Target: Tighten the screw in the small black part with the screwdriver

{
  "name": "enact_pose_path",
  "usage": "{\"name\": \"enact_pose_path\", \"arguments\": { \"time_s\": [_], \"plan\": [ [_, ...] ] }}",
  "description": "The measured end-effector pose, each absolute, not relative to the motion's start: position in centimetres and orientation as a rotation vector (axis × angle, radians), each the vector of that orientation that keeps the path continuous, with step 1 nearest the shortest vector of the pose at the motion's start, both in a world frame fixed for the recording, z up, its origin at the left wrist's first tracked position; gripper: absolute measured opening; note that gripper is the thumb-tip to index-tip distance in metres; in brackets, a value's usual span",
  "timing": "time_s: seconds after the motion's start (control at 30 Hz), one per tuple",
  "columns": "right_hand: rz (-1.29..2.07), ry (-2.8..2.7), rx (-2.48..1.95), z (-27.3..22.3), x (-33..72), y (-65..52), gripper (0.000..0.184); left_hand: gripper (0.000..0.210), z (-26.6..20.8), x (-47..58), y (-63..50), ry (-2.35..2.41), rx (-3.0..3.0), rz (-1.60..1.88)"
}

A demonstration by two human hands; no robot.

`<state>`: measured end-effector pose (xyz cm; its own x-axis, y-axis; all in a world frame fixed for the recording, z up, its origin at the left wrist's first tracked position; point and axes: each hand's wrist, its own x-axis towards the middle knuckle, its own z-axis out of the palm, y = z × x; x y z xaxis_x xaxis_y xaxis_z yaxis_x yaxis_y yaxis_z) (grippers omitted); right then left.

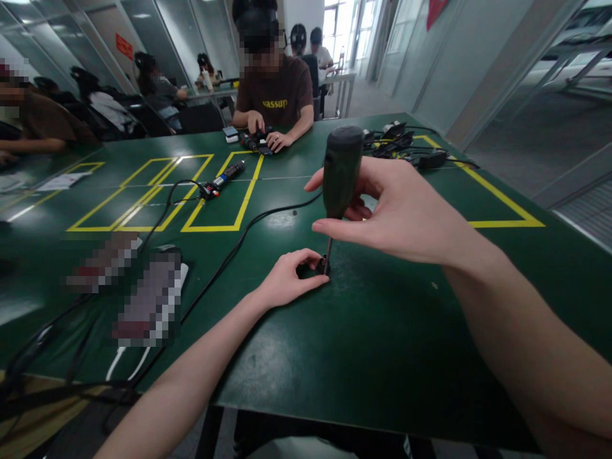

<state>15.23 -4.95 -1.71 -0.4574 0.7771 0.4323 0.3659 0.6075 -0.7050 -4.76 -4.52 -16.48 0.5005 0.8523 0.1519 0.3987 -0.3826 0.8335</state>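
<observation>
My right hand (382, 210) grips a screwdriver (342, 169) by its dark, thick handle, with the thumb and fingers around its side. The screwdriver stands nearly upright, its thin shaft pointing down. At the shaft's lower end is a small black round part (324, 264) on the green table. My left hand (296, 277) pinches that part between thumb and fingers, holding it against the tabletop. Whether the tip sits inside the part or just beside it, I cannot tell.
Two blurred-out devices (150, 296) with cables lie at left. A black cable (234, 245) crosses the green table (382, 357). A blue-and-black tool (229, 177) lies among yellow tape outlines. Tangled black cables (401, 143) are at the back right. A person (275, 95) handles things opposite.
</observation>
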Motion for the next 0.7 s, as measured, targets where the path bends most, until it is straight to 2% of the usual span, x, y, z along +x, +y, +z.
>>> {"name": "enact_pose_path", "arguments": {
  "time_s": [0.7],
  "plan": [
    [0.600,-2.114,-0.850,-1.89,15.18,-4.73,0.022,0.026,-16.51,-4.87,-4.36,1.024,1.968,0.753]
  ]
}}
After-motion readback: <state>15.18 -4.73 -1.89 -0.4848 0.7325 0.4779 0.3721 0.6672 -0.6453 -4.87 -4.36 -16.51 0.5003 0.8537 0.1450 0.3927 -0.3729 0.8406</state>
